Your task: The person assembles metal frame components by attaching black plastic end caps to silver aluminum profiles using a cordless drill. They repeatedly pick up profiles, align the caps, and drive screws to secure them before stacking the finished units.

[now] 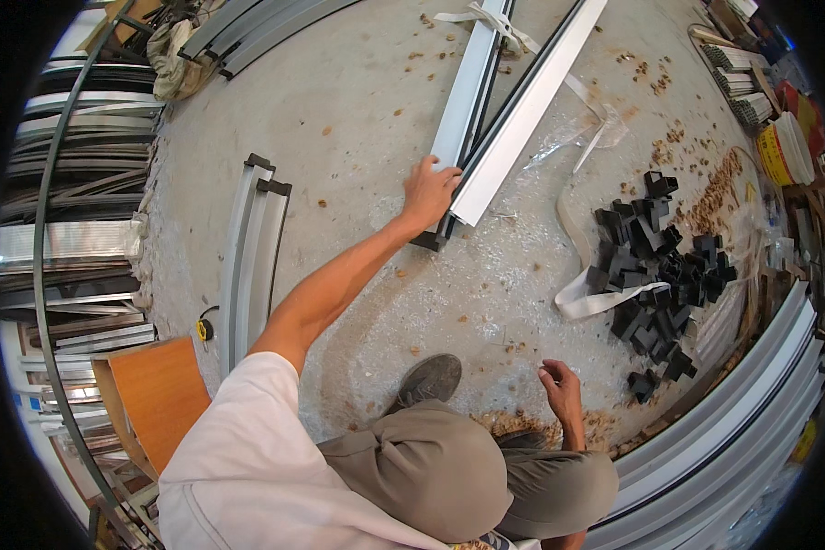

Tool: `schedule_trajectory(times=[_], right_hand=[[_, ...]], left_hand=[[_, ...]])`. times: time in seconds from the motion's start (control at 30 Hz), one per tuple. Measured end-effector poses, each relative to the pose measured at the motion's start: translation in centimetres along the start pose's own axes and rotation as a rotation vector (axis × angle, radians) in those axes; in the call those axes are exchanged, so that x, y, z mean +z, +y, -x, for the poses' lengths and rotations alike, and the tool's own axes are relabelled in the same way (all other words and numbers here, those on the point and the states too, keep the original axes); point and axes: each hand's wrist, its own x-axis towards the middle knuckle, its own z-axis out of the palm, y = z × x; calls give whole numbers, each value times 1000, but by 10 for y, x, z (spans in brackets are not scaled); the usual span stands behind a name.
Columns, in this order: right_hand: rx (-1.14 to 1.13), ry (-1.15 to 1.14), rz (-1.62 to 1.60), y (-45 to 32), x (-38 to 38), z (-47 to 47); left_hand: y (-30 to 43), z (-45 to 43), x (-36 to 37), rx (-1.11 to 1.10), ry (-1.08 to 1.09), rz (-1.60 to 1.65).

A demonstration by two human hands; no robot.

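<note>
My left hand (430, 194) reaches forward and rests on the near end of two long metal profiles, its fingertips at the edge of the right one. The left profile (458, 113) has a black end cap (429, 240) at its near end; the right profile (522, 117), white-faced with a black edge strip, crosses close beside it. Whether the fingers grip or only touch cannot be told. My right hand (561, 388) hangs above the floor by my right knee, fingers loosely curled, holding nothing. Right of it lies a pile of black corner pieces (650, 254).
Capped metal profiles (247, 261) lie at left beside a tape measure (205, 328) and a wooden box (158, 399). More profiles (715, 419) lie at lower right. White strapping (577, 299) curls by the black pile. A bucket (784, 150) stands at right.
</note>
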Motion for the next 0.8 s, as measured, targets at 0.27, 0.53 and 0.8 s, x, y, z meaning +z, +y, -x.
schedule_trajectory(times=[0.27,0.53,0.8], right_hand=[[27,-168,-100,-51,-27,-67],[104,-268,-360,-190,28,-250],[9,-21,-642,-248,108,-327]], left_hand=[[-31,9,31,-314,-23,338],[-35,-11,39,-519,-25,435],[-19,-17,26,-585,-109,602]])
